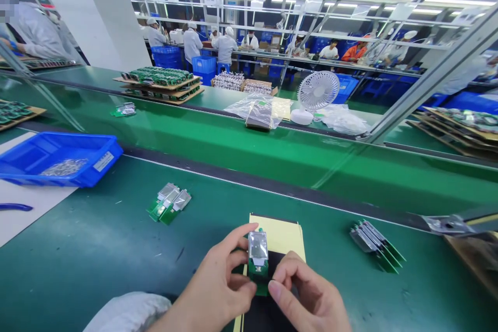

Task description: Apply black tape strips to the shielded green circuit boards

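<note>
My left hand (223, 275) grips a small green circuit board (258, 270) by its left side, fingers curled behind it and the thumb at its lower edge. A silver, pouch-like part (258, 245) covers the board's upper half. Close by on the right, my right hand (307, 290) has its thumb and index finger pinched together by the board's lower right corner; whatever sits between them is too small to make out. Beneath both hands lies a stack of black sheet (268, 316) and pale yellow backing paper (282, 233).
Several similar boards lie in a cluster (170, 202) at left and in a leaning row (376, 244) at right. A blue tray (105, 148) holds small metallic pieces. Beyond the green belt (233, 140) stand a white fan (318, 91) and stacked board trays (159, 83). Co-workers sit farther back.
</note>
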Motion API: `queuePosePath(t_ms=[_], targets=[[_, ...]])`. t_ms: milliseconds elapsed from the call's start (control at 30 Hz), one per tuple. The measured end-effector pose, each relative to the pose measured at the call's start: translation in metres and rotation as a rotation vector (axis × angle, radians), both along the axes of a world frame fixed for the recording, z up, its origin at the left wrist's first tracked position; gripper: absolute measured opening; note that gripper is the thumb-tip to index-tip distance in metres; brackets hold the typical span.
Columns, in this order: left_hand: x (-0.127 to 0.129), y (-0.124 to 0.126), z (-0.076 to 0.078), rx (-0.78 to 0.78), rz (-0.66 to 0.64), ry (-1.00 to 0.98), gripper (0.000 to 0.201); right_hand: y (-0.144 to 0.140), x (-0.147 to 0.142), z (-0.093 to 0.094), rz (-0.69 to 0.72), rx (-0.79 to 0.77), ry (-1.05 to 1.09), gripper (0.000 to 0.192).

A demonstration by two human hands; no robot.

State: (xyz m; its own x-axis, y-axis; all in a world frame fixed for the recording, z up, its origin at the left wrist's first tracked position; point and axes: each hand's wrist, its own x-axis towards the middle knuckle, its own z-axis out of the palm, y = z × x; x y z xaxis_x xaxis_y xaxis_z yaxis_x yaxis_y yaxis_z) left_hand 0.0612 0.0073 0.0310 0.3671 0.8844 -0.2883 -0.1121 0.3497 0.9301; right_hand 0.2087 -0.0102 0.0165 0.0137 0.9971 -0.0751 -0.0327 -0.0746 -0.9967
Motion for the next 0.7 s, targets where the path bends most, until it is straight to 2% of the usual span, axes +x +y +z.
queuePosePath(t_ms=[233, 500, 700], targets=[[0.0021, -0.0028, 0.0043, -0.035, -0.037, 0.000, 0.069, -0.0013, -0.0072, -0.0076, -0.049, 0.013, -0.089, 0.013], [0.0007, -0.0049, 0.0023, -0.039, -0.030, -0.006, 0.064, -0.0008, -0.0094, -0.0059, -0.091, -0.009, -0.083, 0.015], [0.0012, -0.0037, 0.0070, -0.057, -0.019, 0.007, 0.058, -0.0025, -0.0111, -0.0053, -0.114, -0.008, -0.108, 0.015]])
